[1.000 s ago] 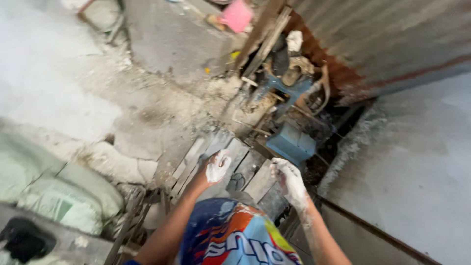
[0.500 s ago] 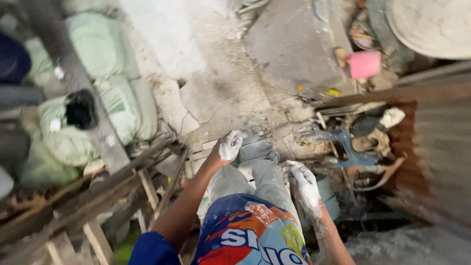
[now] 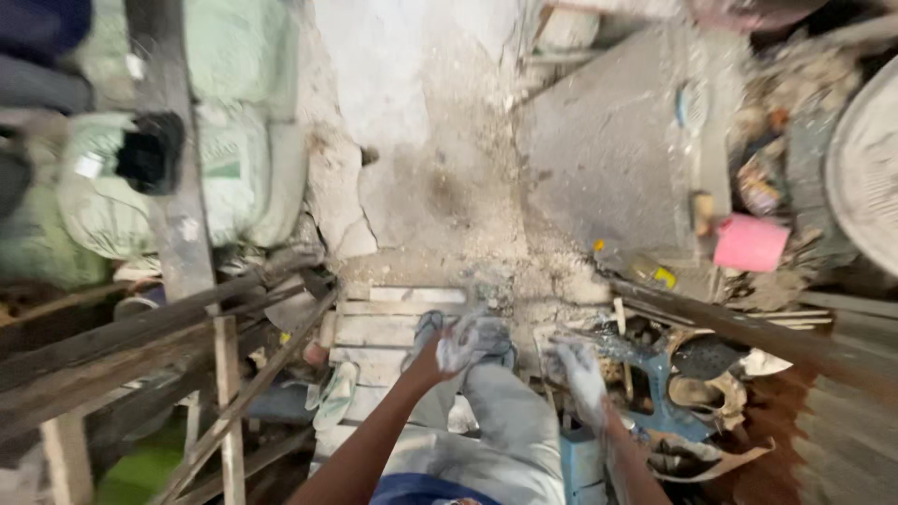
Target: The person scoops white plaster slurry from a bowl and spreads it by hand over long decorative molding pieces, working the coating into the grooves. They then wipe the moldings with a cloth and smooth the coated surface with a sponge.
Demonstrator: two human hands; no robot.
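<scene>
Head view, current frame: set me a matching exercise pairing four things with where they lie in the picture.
Things:
1. pink plastic container
2. pale green stuffed sacks
3. blue metal machine part
4. pale wooden slat pallet

Places:
A. upper left, behind a dark wooden post
B. just right of the dust-covered right hand
C. right side, on the rubble by the grey slab
D. centre, under the person's feet and the left hand

Pairs: 1-C, 2-A, 3-B, 4-D
</scene>
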